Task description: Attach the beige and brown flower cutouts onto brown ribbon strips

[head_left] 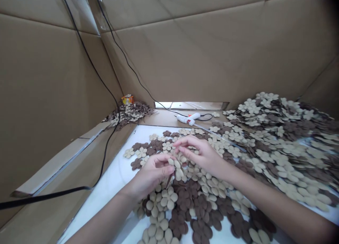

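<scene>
My left hand [152, 171] pinches a beige petalled flower [178, 169] between thumb and fingers, above the middle of the white work surface. A thin brown strip hangs below the fingertips. Just beyond that flower, to the upper right, my right hand [203, 154] has its thumb and fingertips drawn together. Whether anything small is between those fingertips cannot be made out. Under and around both hands lie many loose beige flowers [168, 198] and brown flowers [185, 194], overlapping one another.
A white glue gun [186, 119] lies at the back with a clear stick behind it. High flower heaps [261, 108] fill the right side. At the back left is a smaller pile [132, 112] with an orange packet [128, 99]. A black cable [107, 145] crosses the left; cardboard walls [212, 60] enclose everything.
</scene>
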The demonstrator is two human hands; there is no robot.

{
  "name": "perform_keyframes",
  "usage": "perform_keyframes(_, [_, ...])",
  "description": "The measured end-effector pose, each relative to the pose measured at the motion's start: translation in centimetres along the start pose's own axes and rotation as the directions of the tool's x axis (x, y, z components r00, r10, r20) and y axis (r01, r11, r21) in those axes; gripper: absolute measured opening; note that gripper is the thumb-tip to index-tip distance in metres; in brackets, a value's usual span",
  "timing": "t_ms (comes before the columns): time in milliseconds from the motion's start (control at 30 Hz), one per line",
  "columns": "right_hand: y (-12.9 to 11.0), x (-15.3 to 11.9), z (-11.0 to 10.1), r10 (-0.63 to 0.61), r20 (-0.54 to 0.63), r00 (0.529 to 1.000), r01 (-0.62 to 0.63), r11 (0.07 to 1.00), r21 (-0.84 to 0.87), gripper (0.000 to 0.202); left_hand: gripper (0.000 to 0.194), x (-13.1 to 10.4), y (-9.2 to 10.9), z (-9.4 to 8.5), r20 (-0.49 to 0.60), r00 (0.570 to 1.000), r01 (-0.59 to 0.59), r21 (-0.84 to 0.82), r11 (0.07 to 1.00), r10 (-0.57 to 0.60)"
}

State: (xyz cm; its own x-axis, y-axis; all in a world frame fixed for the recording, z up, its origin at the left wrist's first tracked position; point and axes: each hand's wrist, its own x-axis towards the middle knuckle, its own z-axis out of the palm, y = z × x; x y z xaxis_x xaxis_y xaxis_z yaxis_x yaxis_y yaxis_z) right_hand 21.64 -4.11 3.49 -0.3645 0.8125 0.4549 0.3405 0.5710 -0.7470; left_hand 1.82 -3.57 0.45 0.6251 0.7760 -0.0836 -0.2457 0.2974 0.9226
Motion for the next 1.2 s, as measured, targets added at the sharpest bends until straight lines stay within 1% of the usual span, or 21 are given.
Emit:
perform_keyframes(133, [-0.2, 0.0, 0.0, 0.038, 0.027, 0.999, -0.04, 0.995, 0.095, 0.021, 0.014, -0.1, 0.2, 0.0, -0.046, 0.999, -0.012, 0.036, 0.999, 0.014])
perform_keyframes(200, [-0.3, 0.0, -0.1, 0.044, 0.051, 0.998, -0.047, 0.997, 0.054, 0.022, 0.016, -0.1, 0.3, -0.1, -0.086, 0.996, -0.02, 0.103, 0.995, 0.028])
perform_keyframes(267, [-0.4, -0.1, -0.3, 0.047, 0.081, 0.996, -0.044, 0.998, -0.033, 0.023, 0.018, 0.0, 0.4, -0.2, -0.117, 0.992, -0.025, 0.196, 0.98, 0.048])
perform_keyframes(367, [-0.4, -0.1, -0.4, 0.042, 0.132, 0.99, -0.024, 0.991, -0.133, 0.027, 0.016, 0.2, 0.4, 0.0, -0.13, 0.99, -0.021, 0.299, 0.954, 0.062])
perform_keyframes(467, [-0.4, -0.1, -0.5, 0.045, 0.167, 0.985, -0.014, 0.984, -0.179, 0.029, 0.014, 0.3, 0.3, 0.4, -0.137, 0.988, -0.018, 0.326, 0.945, 0.066])
perform_keyframes(567, [-0.6, -0.2, -0.6, 0.07, 0.206, 0.976, -0.024, 0.976, -0.215, 0.029, 0.015, 0.5, 0.2, 0.7, -0.15, 0.988, 0.006, 0.321, 0.947, 0.044])
perform_keyframes(633, [-0.9, -0.2, -0.7, 0.097, 0.227, 0.969, -0.046, 0.974, -0.222, 0.03, 0.016, 0.6, 0.1, 0.8, -0.16, 0.987, 0.024, 0.328, 0.944, 0.03])
perform_keyframes(733, [-1.0, -0.1, -0.8, 0.117, 0.235, 0.965, -0.068, 0.977, -0.204, 0.031, 0.015, 0.6, -0.1, 1.0, -0.148, 0.988, 0.004, 0.345, 0.939, 0.05])
perform_keyframes(800, [-0.6, 0.1, -1.1, 0.123, 0.205, 0.971, -0.086, 0.98, -0.181, 0.03, 0.016, 0.6, -0.2, 0.9, -0.143, 0.988, -0.008, 0.35, 0.937, 0.062])
perform_keyframes(867, [-0.2, 0.4, -1.9, 0.141, 0.129, 0.981, -0.117, 0.977, -0.18, 0.029, 0.018, 0.6, -0.2, 0.8, -0.156, 0.986, -0.004, 0.365, 0.931, 0.065])
perform_keyframes(933, [0.1, 0.7, -3.2, 0.138, -0.017, 0.99, -0.138, 0.958, -0.251, 0.026, 0.02, 0.6, -0.1, 0.5, -0.173, 0.982, 0.002, 0.383, 0.924, 0.07])
perform_keyframes(1000, [0.1, 0.9, -4.5, 0.071, -0.165, 0.984, -0.128, 0.922, -0.366, 0.025, 0.02, 0.6, 0.1, 0.2, -0.187, 0.979, -0.003, 0.395, 0.919, 0.084])
perform_keyframes(1033, [0.0, 0.9, -5.0, 0.034, -0.207, 0.978, -0.117, 0.908, -0.402, 0.024, 0.02, 0.6, 0.2, 0.1, -0.195, 0.977, -0.005, 0.397, 0.918, 0.09])
perform_keyframes(1067, [-0.2, 0.9, -5.3, 0.013, -0.218, 0.976, -0.103, 0.907, -0.409, 0.024, 0.019, 0.6, 0.3, 0.1, -0.204, 0.974, -0.006, 0.398, 0.917, 0.095])
perform_keyframes(1100, [-0.5, 0.9, -5.4, 0.009, -0.205, 0.979, -0.09, 0.915, -0.393, 0.024, 0.017, 0.6, 0.3, 0.0, -0.212, 0.972, -0.007, 0.397, 0.918, 0.1])
perform_keyframes(1200, [-1.3, 0.6, -4.9, 0.033, -0.107, 0.994, -0.069, 0.932, -0.357, 0.024, 0.013, 0.7, 0.4, 0.0, -0.223, 0.97, -0.006, 0.37, 0.929, 0.095])
